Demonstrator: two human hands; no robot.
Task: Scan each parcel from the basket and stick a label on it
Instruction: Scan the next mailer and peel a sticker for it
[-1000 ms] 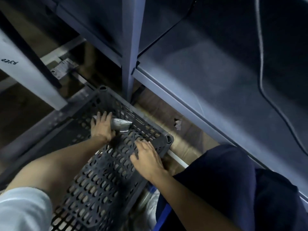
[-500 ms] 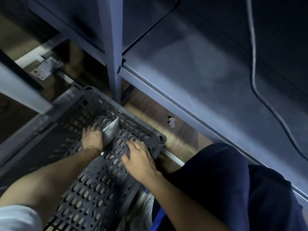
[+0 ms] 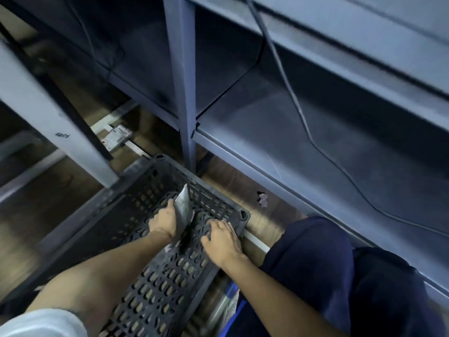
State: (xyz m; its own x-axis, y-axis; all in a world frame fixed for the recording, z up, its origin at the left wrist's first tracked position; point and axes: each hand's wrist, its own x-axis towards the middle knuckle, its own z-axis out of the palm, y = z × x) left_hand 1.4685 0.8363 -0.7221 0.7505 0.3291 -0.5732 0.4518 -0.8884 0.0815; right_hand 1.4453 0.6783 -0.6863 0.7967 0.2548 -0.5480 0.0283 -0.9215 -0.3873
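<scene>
Looking down from the head cam, we see a dark perforated basket point(image 3: 170, 276) on the wood floor point(image 3: 60, 203), its far corner close to the upright post point(image 3: 181, 81) of a grey metal shelf point(image 3: 303, 142). Our left hand point(image 3: 163, 223) is inside the basket, fingers curled round a small silvery-grey parcel point(image 3: 184, 209); the parcel stands tilted w/ one corner pointing up toward the basket's far wall, lower end hidden behind the hand & wrist. Our right hand point(image 3: 222, 239) lies palm-down on the basket's right wall near the corner, fingers fairly straight & spread on the lattice, holding nothing. A black cable point(image 3: 291, 93) runs down across the shelf board. Our knee in dark blue cloth point(image 3: 315, 263) sits just right of the basket. Further back on the floor, by a pale table leg point(image 3: 56, 122), lies a flat packet w/ a printed label point(image 3: 116, 141); print too small to read. A small torn scrap point(image 3: 263, 199) lies on the floor near the shelf edge.
</scene>
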